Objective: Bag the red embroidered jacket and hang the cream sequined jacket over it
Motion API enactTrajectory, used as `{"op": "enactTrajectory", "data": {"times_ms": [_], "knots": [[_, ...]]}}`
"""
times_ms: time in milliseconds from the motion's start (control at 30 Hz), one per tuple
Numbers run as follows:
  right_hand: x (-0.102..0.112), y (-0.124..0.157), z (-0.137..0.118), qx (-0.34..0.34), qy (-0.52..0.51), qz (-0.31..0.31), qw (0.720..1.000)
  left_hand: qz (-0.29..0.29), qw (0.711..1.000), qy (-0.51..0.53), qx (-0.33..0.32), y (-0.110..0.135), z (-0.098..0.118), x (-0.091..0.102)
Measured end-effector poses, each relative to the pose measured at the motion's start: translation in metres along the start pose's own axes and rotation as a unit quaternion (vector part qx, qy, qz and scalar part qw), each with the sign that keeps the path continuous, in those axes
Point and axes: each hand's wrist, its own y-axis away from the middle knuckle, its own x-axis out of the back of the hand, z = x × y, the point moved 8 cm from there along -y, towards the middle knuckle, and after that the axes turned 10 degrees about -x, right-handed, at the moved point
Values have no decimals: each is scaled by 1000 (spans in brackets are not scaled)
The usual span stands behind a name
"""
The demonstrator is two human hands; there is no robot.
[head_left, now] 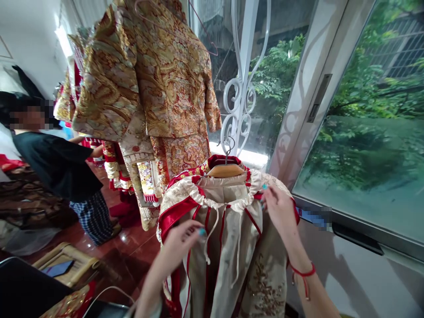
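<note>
A cream skirt (228,229) with red piping, a gathered waistband and loose white cords hangs in front of me, over an embroidered jacket (175,198) with red trim. A wooden hanger (226,171) holds them up by a metal hook at the window grille. To the left of the skirt is my left hand (185,238), its fingers loosely bent and apart, with nothing visible in them. Beside the right end of the waistband, my right hand (278,205) has its fingertips apart, close to the cloth. Whether they touch it is unclear.
A large gold brocade jacket (172,79) hangs behind, left of the white scrolled grille (238,97). A person (56,159) stands at the left beside more hanging garments. A bamboo stool (71,265) is at lower left. The window sill (357,240) runs along the right.
</note>
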Motion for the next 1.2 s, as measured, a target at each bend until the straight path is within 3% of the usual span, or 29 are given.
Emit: {"op": "enactTrajectory", "data": {"times_ms": [67, 100, 133, 233, 300, 400, 433, 467, 533, 600, 667, 733, 833, 900, 967, 1033, 1100, 1200], "knots": [[20, -19, -21, 60, 106, 108, 987, 161, 984, -65, -40, -26, 33, 68], [19, -31, -32, 75, 168, 121, 975, 207, 971, -103, -59, -45, 49, 90], [12, -43, -41, 78, 234, 110, 963, 203, 969, -130, -59, -70, 60, 99], [-18, -77, -56, 64, 400, -5, 914, 88, 986, -134, 34, -148, 56, 91], [-32, -91, -56, 61, 432, -121, 891, -23, 990, -119, 73, -180, 45, 72], [-34, -100, -49, 48, 381, -252, 888, -233, 967, -82, 66, -185, 30, 39], [-31, -101, -45, 42, 360, -268, 893, -274, 958, -74, 52, -180, 27, 33], [-28, -102, -42, 42, 346, -269, 898, -276, 958, -72, 36, -175, 25, 32], [-23, -103, -39, 71, 343, -231, 908, -193, 978, -72, 11, -166, 21, 39], [-21, -102, -39, 120, 336, -168, 919, -49, 997, -67, -4, -157, 17, 54], [-21, -100, -39, 166, 307, -115, 930, 78, 995, -58, -13, -148, 17, 66], [-23, -98, -40, 196, 268, -95, 938, 154, 986, -61, -21, -143, 25, 71], [-17, -100, -47, 226, 218, -44, 948, 231, 962, -122, -76, -139, 61, 74], [-4, -100, -55, 250, 176, 16, 952, 287, 924, -201, -153, -130, 98, 72], [9, -96, -58, 276, 140, 66, 949, 328, 878, -267, -227, -115, 129, 61], [13, -89, -52, 291, 124, 74, 946, 335, 855, -297, -262, -103, 138, 46], [6, -81, -37, 286, 125, 47, 949, 323, 861, -300, -252, -95, 124, 35], [-15, -67, -8, 258, 121, 3, 959, 299, 894, -276, -187, -87, 78, 32]]}}
